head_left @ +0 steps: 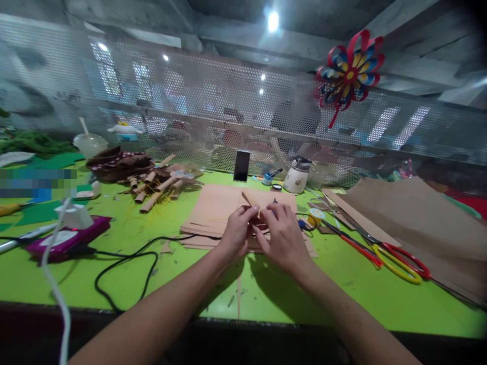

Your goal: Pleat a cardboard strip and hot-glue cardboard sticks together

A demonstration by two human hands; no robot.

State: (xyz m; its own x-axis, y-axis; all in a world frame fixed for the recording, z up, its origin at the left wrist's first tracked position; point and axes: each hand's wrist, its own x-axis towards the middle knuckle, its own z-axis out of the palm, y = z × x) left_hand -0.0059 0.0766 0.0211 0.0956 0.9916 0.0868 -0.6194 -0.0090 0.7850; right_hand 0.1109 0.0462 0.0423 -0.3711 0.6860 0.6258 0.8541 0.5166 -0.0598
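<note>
Both my hands meet over a stack of tan paper sheets (213,210) on the green table (125,284). My left hand (236,232) pinches a thin strip of tan paper (249,198) that sticks up between its fingertips. My right hand (280,235) is closed on the same small piece from the right, fingers curled. What lies under the fingers is hidden.
Red and yellow scissors (395,258) lie to the right by large brown sheets (414,223). Rolled paper tubes (155,190), a phone (241,166), a glue jar (297,176), a tape roll (315,217); black cable (125,263) and purple device (66,238) left. A person sits behind the mesh screen.
</note>
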